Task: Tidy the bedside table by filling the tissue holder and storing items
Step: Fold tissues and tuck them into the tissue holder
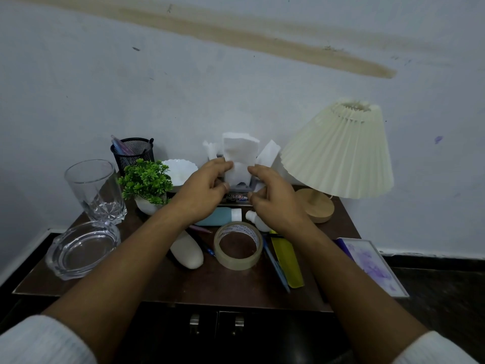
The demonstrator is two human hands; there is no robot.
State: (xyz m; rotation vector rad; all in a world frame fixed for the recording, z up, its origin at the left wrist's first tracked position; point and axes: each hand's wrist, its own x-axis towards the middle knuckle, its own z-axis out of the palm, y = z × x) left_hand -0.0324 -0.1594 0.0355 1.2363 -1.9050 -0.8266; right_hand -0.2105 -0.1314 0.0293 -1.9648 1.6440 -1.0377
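A folded white tissue stack [240, 153] stands upright in a clear tissue holder [237, 191] at the back middle of the bedside table [162, 282]. My left hand [207, 185] pinches the stack's left edge with thumb and fingers. My right hand [270, 190] is at its right edge, fingers curled; the exact contact is hard to tell. More tissues [269, 151] lean to either side. In front lie a blue bottle [220, 215], a small white bottle [256, 219], a tape roll [238, 245], a white tube [187, 249], pens [275, 266] and a yellow comb [287, 261].
At the left stand a drinking glass [94, 190], a glass ashtray [82, 249], a small green plant [147, 181], a mesh pen cup [132, 153] and a white bowl [181, 170]. A pleated lamp [338, 151] fills the right. A purple card [372, 264] overhangs the right edge.
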